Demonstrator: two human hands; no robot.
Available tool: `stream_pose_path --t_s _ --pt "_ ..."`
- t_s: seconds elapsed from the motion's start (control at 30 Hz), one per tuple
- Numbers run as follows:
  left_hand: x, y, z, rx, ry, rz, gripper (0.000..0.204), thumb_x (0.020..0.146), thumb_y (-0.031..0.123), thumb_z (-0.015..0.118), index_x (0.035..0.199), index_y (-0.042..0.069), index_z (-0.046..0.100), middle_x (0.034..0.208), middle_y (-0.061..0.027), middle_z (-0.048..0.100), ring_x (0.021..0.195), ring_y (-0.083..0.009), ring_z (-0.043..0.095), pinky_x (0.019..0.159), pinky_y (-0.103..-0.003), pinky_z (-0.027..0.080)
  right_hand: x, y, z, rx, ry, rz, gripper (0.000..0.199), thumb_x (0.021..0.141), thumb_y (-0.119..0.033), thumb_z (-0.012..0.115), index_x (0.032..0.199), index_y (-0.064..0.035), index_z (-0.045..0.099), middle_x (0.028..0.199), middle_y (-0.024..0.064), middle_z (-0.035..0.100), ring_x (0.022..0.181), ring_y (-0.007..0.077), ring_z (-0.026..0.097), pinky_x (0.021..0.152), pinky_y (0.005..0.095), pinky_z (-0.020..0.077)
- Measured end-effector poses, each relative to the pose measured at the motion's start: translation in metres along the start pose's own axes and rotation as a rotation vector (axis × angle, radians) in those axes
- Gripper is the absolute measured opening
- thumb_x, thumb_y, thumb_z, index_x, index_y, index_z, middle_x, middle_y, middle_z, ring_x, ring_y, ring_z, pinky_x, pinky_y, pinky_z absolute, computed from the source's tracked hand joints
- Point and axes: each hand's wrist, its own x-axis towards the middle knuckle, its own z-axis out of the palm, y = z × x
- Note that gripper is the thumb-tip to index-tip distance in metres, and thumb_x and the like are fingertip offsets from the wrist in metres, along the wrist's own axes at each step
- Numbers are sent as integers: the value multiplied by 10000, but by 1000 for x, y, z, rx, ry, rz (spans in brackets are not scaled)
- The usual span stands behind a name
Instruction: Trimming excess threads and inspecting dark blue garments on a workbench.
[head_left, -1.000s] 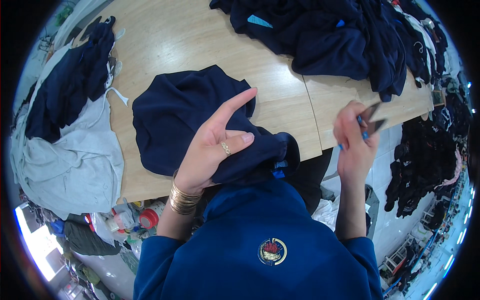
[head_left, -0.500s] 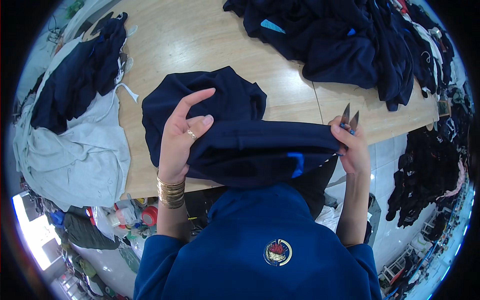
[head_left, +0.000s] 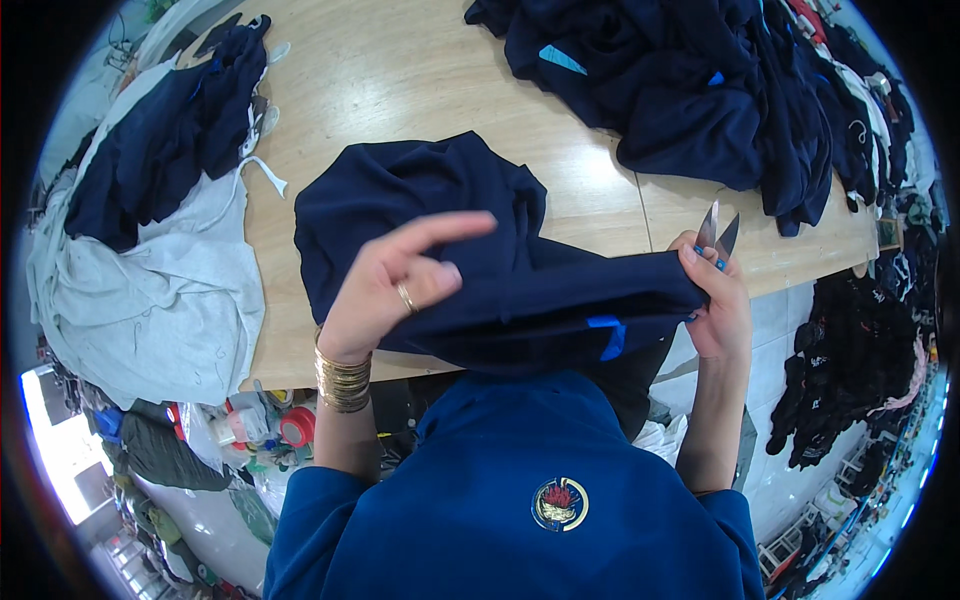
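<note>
A dark navy garment (head_left: 430,200) lies bunched on the table in front of me, and a folded length of it stretches right and hangs over the near edge. A bright blue patch (head_left: 607,337) marks the hanging part. Pinched between thumb and fingers, its right end is in my right hand (head_left: 718,300). The same hand also keeps small scissors (head_left: 716,235), their two blades apart and pointing up. Over the garment's left side is my left hand (head_left: 390,285), slightly blurred, index finger and thumb stretched out and apart. Its other fingers are mostly hidden.
Across the wooden table (head_left: 350,85), a large heap of navy garments (head_left: 690,110) fills the far right. At the left lie pale grey cloth (head_left: 170,310) and more navy cloth (head_left: 160,150). Dark clothes (head_left: 835,360) lie on the floor at right.
My left hand has shifted right over the garment, its index finger now pointing more to the right. My right hand, still gripping cloth and scissors, has moved slightly right.
</note>
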Motion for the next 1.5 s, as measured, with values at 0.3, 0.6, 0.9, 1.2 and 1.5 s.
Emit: stream_pose_path --t_s 0.3,0.6,0.9,1.2,1.5 --pt "6 -11 7 36 -126 77 203 781 56 570 975 3 597 931 -38 578 723 -69 495 635 -200 396 -4 -7 -8 37 -87 13 95 811 -90 641 847 -15 597 776 -14 549 659 36 489 578 142 359" --pt "6 1 33 294 -176 327 309 721 65 646 1027 94 676 825 -20 592 752 -102 519 713 -222 404 -11 -10 -11 29 -3 -13 114 807 -104 642 843 -10 588 714 -16 535 585 24 464 498 153 322" --pt "5 -3 43 683 -14 517 217 679 66 733 891 106 707 745 -3 588 648 -113 509 572 -212 401 -14 -5 -9 3 48 -51 118 803 -110 645 843 -8 600 708 -23 542 555 14 435 469 153 293" --pt "5 -7 52 416 -91 313 136 721 75 719 839 26 670 780 -52 622 705 -122 562 657 -225 429 -10 5 -2 -796 -75 -76 146 806 -119 646 768 16 606 607 -29 477 610 38 413 553 200 331" --pt "8 -7 50 437 -91 250 151 770 148 711 887 60 674 820 -36 649 737 -117 599 668 -214 448 -14 -6 -2 -621 -105 -33 139 802 -128 649 779 3 610 614 4 513 625 48 439 572 206 359"
